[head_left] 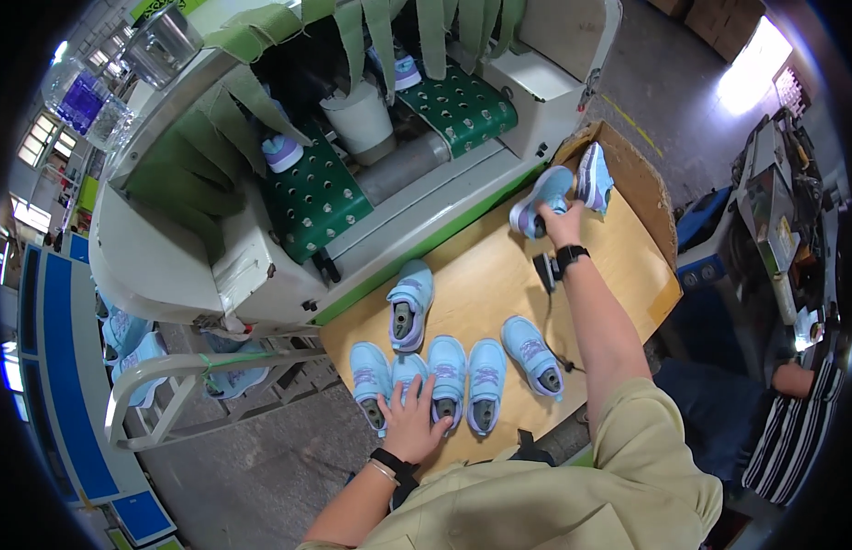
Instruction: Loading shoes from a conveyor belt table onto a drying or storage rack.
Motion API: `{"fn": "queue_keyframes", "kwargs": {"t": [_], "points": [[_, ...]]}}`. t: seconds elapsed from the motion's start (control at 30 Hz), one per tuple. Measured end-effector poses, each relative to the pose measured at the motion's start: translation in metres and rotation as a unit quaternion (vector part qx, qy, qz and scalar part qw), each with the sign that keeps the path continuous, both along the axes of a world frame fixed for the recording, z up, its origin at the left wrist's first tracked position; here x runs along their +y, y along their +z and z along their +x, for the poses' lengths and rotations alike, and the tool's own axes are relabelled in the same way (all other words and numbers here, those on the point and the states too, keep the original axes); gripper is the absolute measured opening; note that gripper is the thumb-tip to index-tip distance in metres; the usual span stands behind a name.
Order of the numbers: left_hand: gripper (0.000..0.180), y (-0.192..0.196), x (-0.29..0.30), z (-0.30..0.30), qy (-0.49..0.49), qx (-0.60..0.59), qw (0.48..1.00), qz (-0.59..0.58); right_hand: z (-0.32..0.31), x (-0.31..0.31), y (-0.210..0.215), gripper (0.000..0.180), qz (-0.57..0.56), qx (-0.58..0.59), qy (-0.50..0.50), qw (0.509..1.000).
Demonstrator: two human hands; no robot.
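Note:
Light blue sneakers with lilac soles and dark inserts in their openings stand on a wooden tabletop point(472, 275). My left hand point(413, 426) lies with fingers spread over the heel end of one sneaker point(408, 369) in the front row, its thumb touching the neighbouring sneaker point(447, 367). At the far right my right hand point(564, 225) is closed round the heel end of a sneaker point(543, 194), which is tilted. Beside it another sneaker point(595, 179) leans against a cardboard sheet. One sneaker point(410, 298) stands behind the row; another point(531, 353) stands angled to its right.
Beyond the table is a machine with green perforated belts point(467, 105) under hanging cloth strips point(376, 46); sneakers sit on the belts. Cardboard point(641, 174) edges the table's right side. A metal rack point(160, 376) with sneakers stands left. A person's striped sleeve point(793, 431) shows at right.

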State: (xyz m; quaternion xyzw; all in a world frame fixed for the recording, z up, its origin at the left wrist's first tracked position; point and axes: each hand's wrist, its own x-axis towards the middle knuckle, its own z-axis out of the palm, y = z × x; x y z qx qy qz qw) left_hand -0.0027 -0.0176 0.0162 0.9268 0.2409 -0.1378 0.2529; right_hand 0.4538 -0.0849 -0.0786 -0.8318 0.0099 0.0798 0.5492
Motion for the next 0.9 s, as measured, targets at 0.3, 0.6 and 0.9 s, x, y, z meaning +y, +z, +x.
{"fn": "queue_keyframes", "kwargs": {"t": [0.3, 0.6, 0.9], "points": [[0.081, 0.001, -0.001, 0.004, -0.007, 0.011, 1.000, 0.004, -0.043, -0.013, 0.079, 0.072, -0.119, -0.110, 0.338, 0.927], [0.080, -0.006, -0.006, 0.004, -0.012, -0.006, 1.000, 0.012, 0.093, -0.093, -0.026, 0.069, -0.177, -0.133, -0.011, 0.975], [0.080, -0.006, -0.002, -0.001, -0.008, -0.010, 1.000, 0.023, -0.120, -0.066, 0.055, 0.088, -0.159, -0.233, 0.195, 0.939]]}}
